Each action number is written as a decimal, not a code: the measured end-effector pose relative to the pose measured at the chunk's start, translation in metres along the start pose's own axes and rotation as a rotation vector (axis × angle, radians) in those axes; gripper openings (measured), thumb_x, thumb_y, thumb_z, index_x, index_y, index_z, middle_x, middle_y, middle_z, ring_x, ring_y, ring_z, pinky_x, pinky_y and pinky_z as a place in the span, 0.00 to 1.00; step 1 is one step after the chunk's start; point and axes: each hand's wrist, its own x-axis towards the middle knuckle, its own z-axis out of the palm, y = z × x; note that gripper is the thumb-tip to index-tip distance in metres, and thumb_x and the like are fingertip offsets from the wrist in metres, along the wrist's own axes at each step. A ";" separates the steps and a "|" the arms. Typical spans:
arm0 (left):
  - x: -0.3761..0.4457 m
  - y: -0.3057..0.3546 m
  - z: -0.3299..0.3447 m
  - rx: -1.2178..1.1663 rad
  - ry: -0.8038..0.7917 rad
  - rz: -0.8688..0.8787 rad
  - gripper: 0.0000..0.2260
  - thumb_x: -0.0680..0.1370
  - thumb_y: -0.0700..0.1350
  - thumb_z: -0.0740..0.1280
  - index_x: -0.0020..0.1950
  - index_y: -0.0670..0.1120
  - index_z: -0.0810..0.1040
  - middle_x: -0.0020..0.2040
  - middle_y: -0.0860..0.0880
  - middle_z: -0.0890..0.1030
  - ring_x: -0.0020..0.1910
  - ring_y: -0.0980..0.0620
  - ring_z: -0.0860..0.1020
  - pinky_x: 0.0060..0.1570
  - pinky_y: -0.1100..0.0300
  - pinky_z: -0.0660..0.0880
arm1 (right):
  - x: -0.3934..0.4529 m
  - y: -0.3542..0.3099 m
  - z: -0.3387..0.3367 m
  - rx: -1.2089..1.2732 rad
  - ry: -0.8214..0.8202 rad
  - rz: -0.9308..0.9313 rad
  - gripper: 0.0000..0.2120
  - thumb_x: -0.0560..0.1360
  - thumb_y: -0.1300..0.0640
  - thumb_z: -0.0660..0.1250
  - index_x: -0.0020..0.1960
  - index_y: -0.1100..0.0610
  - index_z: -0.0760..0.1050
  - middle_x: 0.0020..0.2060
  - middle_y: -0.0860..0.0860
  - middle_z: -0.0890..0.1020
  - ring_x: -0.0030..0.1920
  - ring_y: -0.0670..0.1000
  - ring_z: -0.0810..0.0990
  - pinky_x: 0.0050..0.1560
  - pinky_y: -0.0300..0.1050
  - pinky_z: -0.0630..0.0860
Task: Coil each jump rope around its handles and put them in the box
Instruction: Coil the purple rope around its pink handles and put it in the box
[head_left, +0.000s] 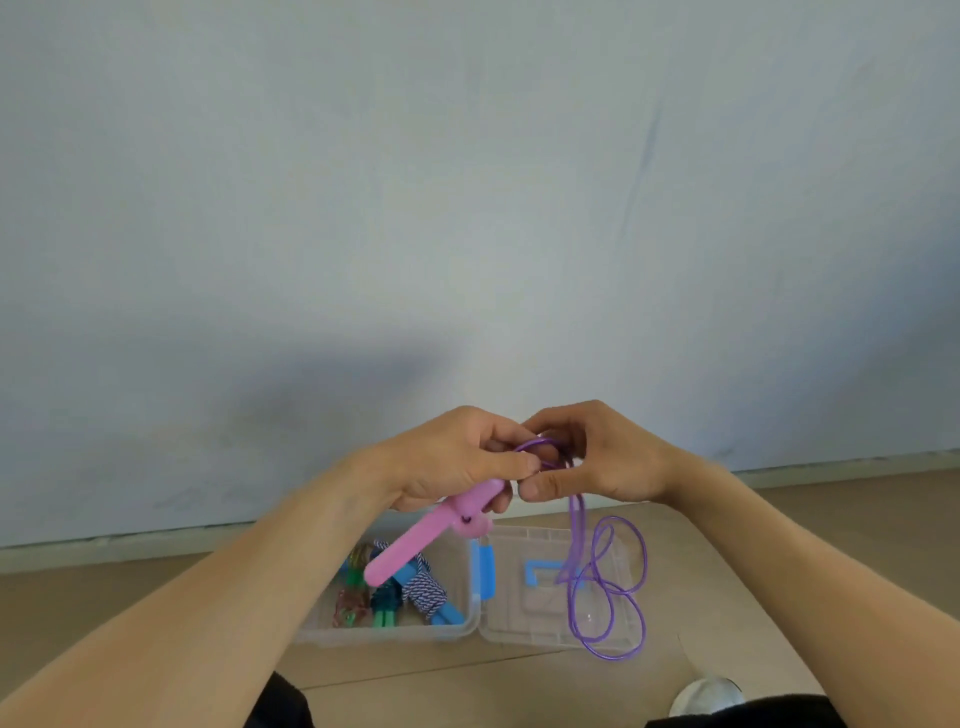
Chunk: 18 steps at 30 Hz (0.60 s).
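Rope: the purple rope (605, 587) runs up from the lid to the hands. A loop of it sits between the two hands, at the top of the handles. The rest hangs down and lies in loose rings, partly on the lid and partly on the floor. It is not all wound up yet.
Handles: the pink handles (415, 535) are held side by side, and one sticks down and left over the box. I think they are kept together so the rope can go round both at once.
Left hand: the left hand (457, 462) has its fingers curled tight round the top of the handles. It keeps them from moving.
Right hand: the right hand (587, 462) pinches the rope with thumb and fingers, close to the left hand. It looks ready to lead the rope round the handles.
Box: the clear box (457, 631) sits on the floor just under the hands, so the drop is short. Other wound-up ropes (410, 587) are inside.
Lid: the lid (524, 545) lies open flat on the right of the box, out of the way.
Floor: the floor (156, 587) is tan, with a pale wall (467, 182) behind.
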 end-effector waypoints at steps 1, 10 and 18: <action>0.000 0.002 -0.002 0.008 -0.026 -0.003 0.10 0.80 0.38 0.67 0.60 0.37 0.79 0.40 0.43 0.82 0.31 0.51 0.78 0.35 0.59 0.78 | 0.000 0.000 -0.003 0.025 -0.015 0.008 0.18 0.65 0.50 0.81 0.51 0.54 0.82 0.38 0.60 0.80 0.40 0.52 0.73 0.45 0.52 0.71; -0.002 0.000 -0.010 0.436 -0.114 -0.134 0.04 0.77 0.38 0.68 0.49 0.41 0.82 0.46 0.44 0.86 0.41 0.50 0.84 0.44 0.60 0.80 | -0.006 -0.001 -0.011 0.239 -0.089 0.204 0.15 0.82 0.50 0.60 0.45 0.62 0.74 0.33 0.58 0.82 0.24 0.53 0.76 0.30 0.42 0.75; 0.007 -0.002 -0.010 0.555 0.066 0.015 0.14 0.67 0.58 0.68 0.44 0.49 0.84 0.47 0.47 0.86 0.51 0.47 0.83 0.58 0.45 0.77 | -0.011 -0.003 -0.018 0.725 0.070 0.326 0.15 0.82 0.54 0.55 0.39 0.59 0.67 0.29 0.60 0.76 0.18 0.47 0.57 0.23 0.38 0.57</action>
